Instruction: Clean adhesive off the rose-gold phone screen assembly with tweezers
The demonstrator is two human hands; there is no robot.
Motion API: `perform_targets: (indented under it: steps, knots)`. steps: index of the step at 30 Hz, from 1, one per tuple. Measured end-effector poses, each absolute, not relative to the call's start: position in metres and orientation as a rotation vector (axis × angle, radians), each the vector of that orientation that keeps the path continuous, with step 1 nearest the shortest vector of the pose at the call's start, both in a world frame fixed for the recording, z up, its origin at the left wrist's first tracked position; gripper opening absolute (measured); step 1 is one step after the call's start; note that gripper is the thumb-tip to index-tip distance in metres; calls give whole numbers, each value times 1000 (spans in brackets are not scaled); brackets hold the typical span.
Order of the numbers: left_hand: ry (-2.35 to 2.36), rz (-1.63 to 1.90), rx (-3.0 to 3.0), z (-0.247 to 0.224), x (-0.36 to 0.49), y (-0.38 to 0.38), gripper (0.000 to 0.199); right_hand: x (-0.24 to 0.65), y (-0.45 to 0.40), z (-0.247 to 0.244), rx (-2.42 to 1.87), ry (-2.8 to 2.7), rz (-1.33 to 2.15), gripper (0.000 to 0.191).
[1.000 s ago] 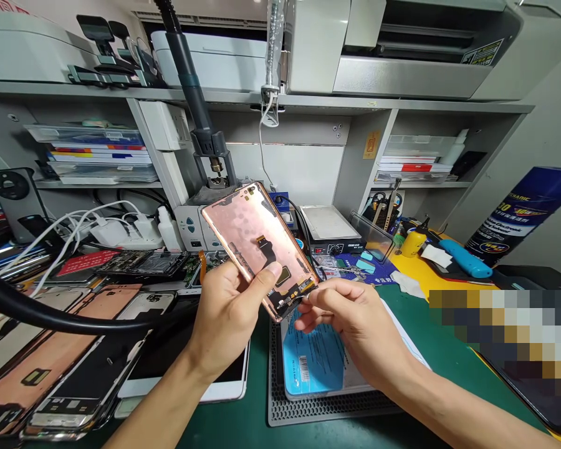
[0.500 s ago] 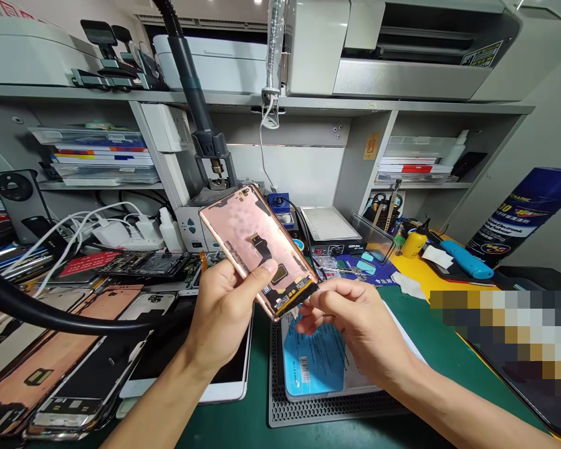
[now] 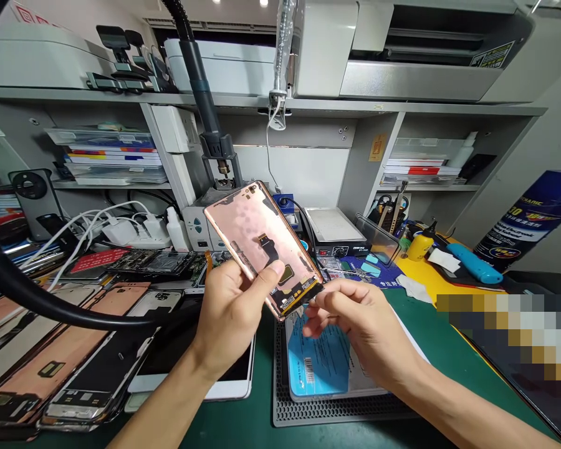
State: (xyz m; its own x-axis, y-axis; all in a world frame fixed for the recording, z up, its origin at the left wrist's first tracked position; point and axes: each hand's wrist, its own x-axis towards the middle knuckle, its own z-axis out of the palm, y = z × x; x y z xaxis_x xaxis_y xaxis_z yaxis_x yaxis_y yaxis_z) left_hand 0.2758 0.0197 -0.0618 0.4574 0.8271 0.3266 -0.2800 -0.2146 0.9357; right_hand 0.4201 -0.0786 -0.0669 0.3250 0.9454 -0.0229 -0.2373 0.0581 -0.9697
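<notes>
My left hand (image 3: 236, 312) grips a phone screen (image 3: 247, 215) with its copper-coloured back turned towards me. The thumb lies across the back beside a black flex cable (image 3: 270, 248), and the fingers are hidden behind the screen. Tilted, the screen is held in the air above the bench. My right hand (image 3: 355, 318) is closed in a pinch at the lower right corner, where a black strip (image 3: 312, 295) runs along the bottom edge to the fingertips. Below the hands, a blue-and-white packet (image 3: 325, 368) rests on a grey perforated mat (image 3: 308, 413).
Several opened phone parts (image 3: 91, 368) and a white-framed tablet (image 3: 229, 390) lie at left. A black hose (image 3: 93, 319) arches across the left side. Behind stand a small flat-topped device (image 3: 334, 227) and a yellow bottle (image 3: 421, 242). A large blue spray can (image 3: 528, 215) is at right.
The whole view has shifted slightly, so the scene sits a little further right. Both hands keep the same hold on the screen and its bottom corner.
</notes>
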Motion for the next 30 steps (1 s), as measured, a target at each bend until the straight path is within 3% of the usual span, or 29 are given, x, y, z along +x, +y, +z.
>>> perform_targets:
  steps: [8, 15, 21, 30]
  knots:
    - [642, 1335, 1981, -61, 271, 10, 32, 427, -82, -73, -1094, -898, 1144, 26]
    - [543, 1406, 2225, -66, 273, 6, 21, 420, -78, -76, -1174, -885, 1290, 45]
    - [498, 1429, 2257, -68, 274, 4, 20, 418, -77, -74, -1165, -809, 1355, 26]
    - [628, 1330, 1992, -62, 274, 9, 30, 417, -77, -73, -1159, -832, 1287, 19]
